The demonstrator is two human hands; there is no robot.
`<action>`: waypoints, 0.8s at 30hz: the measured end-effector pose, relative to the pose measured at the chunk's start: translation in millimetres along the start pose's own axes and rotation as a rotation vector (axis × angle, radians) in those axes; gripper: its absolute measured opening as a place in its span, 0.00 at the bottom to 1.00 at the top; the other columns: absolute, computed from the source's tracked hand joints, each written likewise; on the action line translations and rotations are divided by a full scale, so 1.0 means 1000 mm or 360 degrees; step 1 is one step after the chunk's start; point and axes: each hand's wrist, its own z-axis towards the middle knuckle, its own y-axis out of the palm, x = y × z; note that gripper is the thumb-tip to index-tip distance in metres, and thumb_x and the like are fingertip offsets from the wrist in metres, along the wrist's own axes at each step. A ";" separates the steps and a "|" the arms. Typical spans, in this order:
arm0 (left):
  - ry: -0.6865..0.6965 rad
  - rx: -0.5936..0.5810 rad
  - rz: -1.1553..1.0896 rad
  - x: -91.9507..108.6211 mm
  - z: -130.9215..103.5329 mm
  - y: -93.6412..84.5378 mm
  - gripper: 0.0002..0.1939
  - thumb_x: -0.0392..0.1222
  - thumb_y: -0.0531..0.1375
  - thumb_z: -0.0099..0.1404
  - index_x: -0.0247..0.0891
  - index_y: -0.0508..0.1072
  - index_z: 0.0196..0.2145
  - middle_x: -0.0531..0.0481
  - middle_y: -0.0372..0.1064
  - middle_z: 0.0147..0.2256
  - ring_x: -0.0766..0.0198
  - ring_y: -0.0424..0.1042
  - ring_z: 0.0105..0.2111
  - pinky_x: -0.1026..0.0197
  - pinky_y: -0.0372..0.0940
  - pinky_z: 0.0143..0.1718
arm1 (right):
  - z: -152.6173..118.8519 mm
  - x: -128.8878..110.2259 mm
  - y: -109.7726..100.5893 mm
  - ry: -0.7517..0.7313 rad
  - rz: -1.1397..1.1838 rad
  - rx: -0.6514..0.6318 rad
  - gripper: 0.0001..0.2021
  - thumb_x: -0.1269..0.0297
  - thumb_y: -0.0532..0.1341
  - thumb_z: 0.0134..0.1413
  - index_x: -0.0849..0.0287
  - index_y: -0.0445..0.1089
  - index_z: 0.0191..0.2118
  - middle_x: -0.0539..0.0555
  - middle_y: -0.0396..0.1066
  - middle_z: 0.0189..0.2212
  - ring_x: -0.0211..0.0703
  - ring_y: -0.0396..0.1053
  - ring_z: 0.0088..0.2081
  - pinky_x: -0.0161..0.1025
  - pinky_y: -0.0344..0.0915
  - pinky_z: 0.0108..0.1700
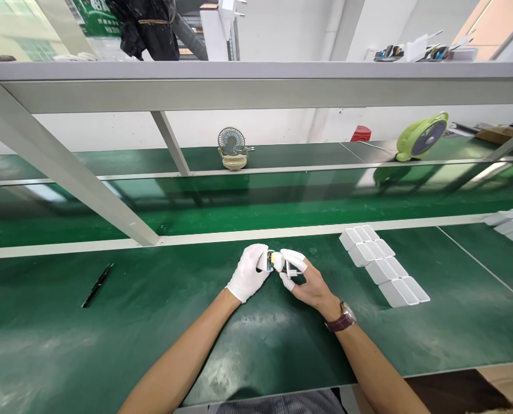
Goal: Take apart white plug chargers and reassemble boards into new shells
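Two bare arms reach out over the green table (110, 333), and a brown watch (343, 317) sits on the right wrist. The left hand (250, 272) wears a white glove and is wrapped tight around one end of a small white plug part (276, 261). The right hand (301, 280) has white caps on its fingertips and pinches the other end. The part sits between both hands, just above the table. It is white with a bit of green and yellow inside. Its writing is too small to read. White cases (383, 265) lie in rows to the right.
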 end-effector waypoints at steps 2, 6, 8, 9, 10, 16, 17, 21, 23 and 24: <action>-0.0002 -0.0002 0.0006 -0.001 -0.001 0.001 0.27 0.38 0.66 0.62 0.40 0.65 0.57 0.39 0.71 0.50 0.50 0.72 0.52 0.44 0.70 0.54 | 0.000 0.000 0.000 -0.0012 -0.0019 0.0001 0.29 0.73 0.61 0.60 0.51 0.58 0.65 0.60 0.67 0.59 0.52 0.66 0.60 0.52 0.71 0.58; -0.0011 -0.0012 0.0015 -0.002 -0.003 0.003 0.28 0.38 0.66 0.62 0.42 0.64 0.58 0.39 0.71 0.51 0.50 0.71 0.53 0.43 0.70 0.55 | -0.001 0.001 0.002 -0.0002 -0.0053 -0.0010 0.29 0.73 0.60 0.60 0.51 0.58 0.65 0.60 0.66 0.59 0.52 0.66 0.61 0.52 0.71 0.58; -0.0014 -0.0017 0.0015 -0.003 -0.003 0.003 0.28 0.38 0.66 0.62 0.42 0.64 0.58 0.39 0.71 0.51 0.50 0.71 0.53 0.43 0.70 0.55 | -0.002 0.001 0.003 -0.0017 -0.0078 -0.0001 0.29 0.73 0.60 0.60 0.51 0.57 0.66 0.60 0.66 0.59 0.52 0.66 0.61 0.52 0.71 0.58; -0.0016 -0.0018 0.0014 -0.003 -0.003 0.004 0.28 0.38 0.66 0.62 0.42 0.64 0.58 0.39 0.71 0.51 0.50 0.71 0.53 0.43 0.70 0.55 | -0.002 0.002 0.003 -0.0031 -0.0090 0.0005 0.29 0.73 0.60 0.60 0.51 0.57 0.66 0.60 0.67 0.59 0.52 0.66 0.61 0.52 0.71 0.58; -0.0017 -0.0019 0.0013 -0.003 -0.003 0.004 0.28 0.38 0.66 0.62 0.42 0.64 0.58 0.39 0.70 0.51 0.50 0.71 0.53 0.43 0.70 0.55 | -0.002 0.002 0.003 -0.0044 -0.0099 0.0008 0.30 0.73 0.60 0.60 0.51 0.57 0.66 0.60 0.67 0.59 0.52 0.66 0.60 0.52 0.71 0.58; -0.0010 -0.0023 0.0002 -0.002 -0.002 0.004 0.26 0.36 0.65 0.63 0.42 0.64 0.58 0.40 0.70 0.51 0.51 0.71 0.53 0.44 0.69 0.56 | -0.002 0.001 0.001 -0.0051 -0.0126 -0.0033 0.31 0.74 0.60 0.60 0.50 0.55 0.67 0.60 0.66 0.60 0.53 0.66 0.61 0.53 0.70 0.59; -0.0008 -0.0025 0.0002 -0.002 -0.001 0.004 0.26 0.36 0.65 0.63 0.42 0.64 0.58 0.40 0.70 0.51 0.51 0.71 0.53 0.45 0.69 0.56 | -0.002 0.001 0.001 -0.0055 -0.0127 -0.0034 0.31 0.74 0.60 0.60 0.50 0.55 0.67 0.60 0.66 0.60 0.53 0.66 0.61 0.53 0.70 0.60; 0.0004 -0.0031 0.0006 -0.001 0.000 0.003 0.26 0.36 0.65 0.63 0.42 0.64 0.58 0.40 0.70 0.51 0.51 0.71 0.53 0.45 0.69 0.55 | -0.001 0.000 0.000 -0.0059 -0.0124 -0.0050 0.32 0.75 0.59 0.60 0.50 0.54 0.67 0.61 0.65 0.61 0.53 0.65 0.61 0.53 0.69 0.60; 0.0008 -0.0032 0.0009 -0.001 0.000 0.003 0.26 0.36 0.65 0.63 0.42 0.64 0.58 0.40 0.70 0.51 0.51 0.70 0.53 0.45 0.69 0.56 | -0.001 0.000 0.000 -0.0054 -0.0121 -0.0063 0.32 0.74 0.59 0.60 0.50 0.54 0.68 0.60 0.64 0.61 0.52 0.65 0.61 0.52 0.69 0.60; 0.0009 -0.0033 0.0010 -0.001 0.000 0.003 0.27 0.36 0.65 0.63 0.42 0.64 0.58 0.40 0.70 0.51 0.51 0.70 0.53 0.45 0.69 0.56 | -0.001 0.000 0.000 -0.0049 -0.0116 -0.0071 0.32 0.74 0.59 0.61 0.50 0.54 0.68 0.60 0.64 0.61 0.52 0.65 0.62 0.52 0.69 0.60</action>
